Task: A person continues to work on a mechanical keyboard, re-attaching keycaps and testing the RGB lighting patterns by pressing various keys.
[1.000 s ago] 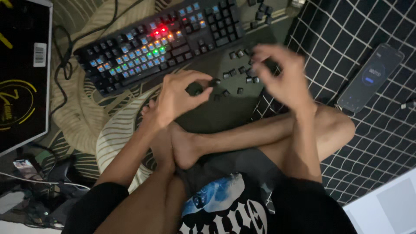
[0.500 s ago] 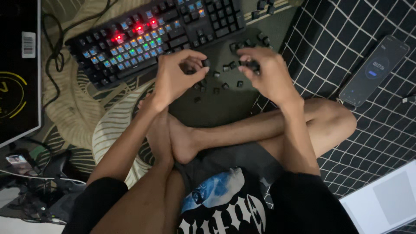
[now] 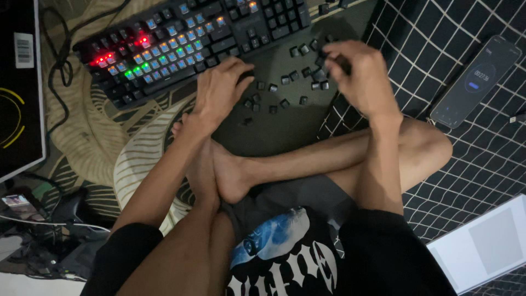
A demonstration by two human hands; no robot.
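Observation:
A black keyboard [image 3: 181, 46] with lit coloured switches lies slanted across the top, many of its caps off. Loose black keycaps [image 3: 285, 90] are scattered on the dark mat [image 3: 285, 129] just below it. My left hand [image 3: 219, 93] rests on the keyboard's near edge, fingers curled down onto it; I cannot see whether it holds a cap. To the right, my right hand [image 3: 359, 77] hovers over the loose caps, its fingertips pinched on a small black keycap [image 3: 330, 59], slightly blurred. My crossed bare legs fill the middle of the view.
A phone [image 3: 476, 82] with a lit screen lies on the black grid-patterned sheet [image 3: 482, 164] at right. A dark flat box [image 3: 19, 82] stands at the left edge, with cables [image 3: 60, 66] and clutter below it. A white flat device [image 3: 485, 246] sits at bottom right.
My left hand has moved up and left from the loose caps to the keyboard's front edge. My right hand stays over the caps. The view has shifted, so the keyboard sits higher.

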